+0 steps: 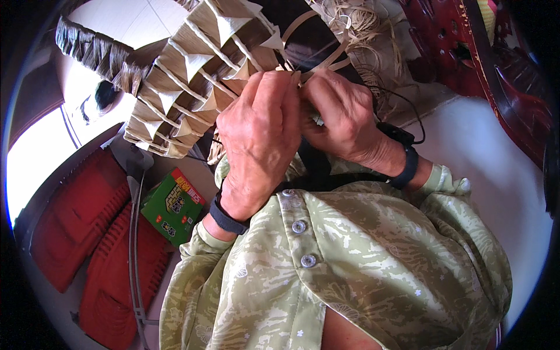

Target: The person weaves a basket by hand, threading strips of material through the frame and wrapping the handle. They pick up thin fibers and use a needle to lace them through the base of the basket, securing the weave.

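Note:
A woven basket (192, 76) of pale folded strips, with a dark brown braided handle (99, 55), lies tilted above my lap. My left hand (259, 131) is closed at its near right edge, thumb and fingers pinched together there. Close beside it, my right hand (344, 114) is closed too, fingers curled inward around a thin pale strip (332, 57). This strip bends in a loop beyond my knuckles. The fingertips of both hands nearly meet, and what lies between them is mostly hidden.
A tangled bundle of pale strips (364, 26) lies beyond my right hand. Carved dark red furniture (461, 52) stands at the right. On the left are ridged red pieces (122, 274), a green box (173, 205) and a grey metal rod (135, 251). A black cord (417, 114) loops near my right wrist.

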A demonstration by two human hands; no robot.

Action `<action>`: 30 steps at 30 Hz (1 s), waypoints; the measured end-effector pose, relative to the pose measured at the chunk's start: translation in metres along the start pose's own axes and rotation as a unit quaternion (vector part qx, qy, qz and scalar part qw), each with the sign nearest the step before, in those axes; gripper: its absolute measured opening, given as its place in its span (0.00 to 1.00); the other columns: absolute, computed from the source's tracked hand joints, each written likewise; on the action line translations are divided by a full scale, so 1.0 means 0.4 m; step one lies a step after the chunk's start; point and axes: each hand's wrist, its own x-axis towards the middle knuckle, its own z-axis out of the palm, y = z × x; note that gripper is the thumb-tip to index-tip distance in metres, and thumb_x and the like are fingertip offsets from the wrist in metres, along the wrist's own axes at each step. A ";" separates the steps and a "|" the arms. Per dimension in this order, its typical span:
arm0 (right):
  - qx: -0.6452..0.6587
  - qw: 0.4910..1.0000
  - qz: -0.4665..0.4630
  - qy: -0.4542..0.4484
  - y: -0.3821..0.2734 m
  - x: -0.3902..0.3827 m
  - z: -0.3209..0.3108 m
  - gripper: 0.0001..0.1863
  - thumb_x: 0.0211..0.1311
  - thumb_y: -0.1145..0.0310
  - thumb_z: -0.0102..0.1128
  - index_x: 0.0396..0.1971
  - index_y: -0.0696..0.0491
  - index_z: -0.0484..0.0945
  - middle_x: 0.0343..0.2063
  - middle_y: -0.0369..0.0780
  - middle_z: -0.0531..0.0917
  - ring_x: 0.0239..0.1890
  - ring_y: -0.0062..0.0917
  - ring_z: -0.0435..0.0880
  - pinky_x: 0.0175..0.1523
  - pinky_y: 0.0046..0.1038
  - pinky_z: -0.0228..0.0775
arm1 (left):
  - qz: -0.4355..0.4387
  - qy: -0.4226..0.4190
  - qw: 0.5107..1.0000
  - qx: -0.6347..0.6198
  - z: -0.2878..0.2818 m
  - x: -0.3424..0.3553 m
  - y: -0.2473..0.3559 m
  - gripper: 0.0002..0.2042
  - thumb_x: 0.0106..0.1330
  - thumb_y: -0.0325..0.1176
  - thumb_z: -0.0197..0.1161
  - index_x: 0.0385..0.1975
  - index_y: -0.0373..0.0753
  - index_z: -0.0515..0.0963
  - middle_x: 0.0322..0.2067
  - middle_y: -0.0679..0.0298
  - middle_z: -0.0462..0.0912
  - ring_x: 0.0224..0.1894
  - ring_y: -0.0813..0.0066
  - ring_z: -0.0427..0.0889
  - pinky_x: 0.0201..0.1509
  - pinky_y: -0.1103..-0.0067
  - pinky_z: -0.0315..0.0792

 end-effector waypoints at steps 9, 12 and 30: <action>0.215 0.960 0.164 -0.073 0.027 0.014 -0.035 0.08 0.55 0.74 0.68 0.33 0.57 0.77 0.26 0.41 0.82 0.30 0.31 0.87 0.33 0.28 0.77 | 0.024 -0.049 0.999 0.000 -0.008 0.004 0.014 0.05 0.62 0.24 0.64 0.36 0.38 0.77 0.28 0.59 0.77 0.27 0.58 0.81 0.29 0.69 0.75; 0.248 0.937 0.228 -0.096 0.030 0.011 -0.029 0.08 0.57 0.76 0.69 0.34 0.57 0.78 0.26 0.38 0.83 0.30 0.17 0.84 0.36 0.23 0.76 | 0.031 -0.063 0.997 0.016 -0.015 -0.001 0.023 0.05 0.62 0.24 0.64 0.36 0.38 0.76 0.28 0.60 0.76 0.27 0.60 0.81 0.29 0.70 0.76; 0.014 0.991 -0.129 -0.034 0.077 0.015 0.012 0.22 0.53 0.74 0.69 0.49 0.60 0.75 0.34 0.41 0.83 0.36 0.34 0.87 0.39 0.32 0.79 | 0.089 -0.050 0.995 -0.016 -0.024 -0.036 -0.016 0.15 0.47 0.23 0.64 0.37 0.38 0.80 0.41 0.62 0.77 0.33 0.65 0.81 0.37 0.72 0.79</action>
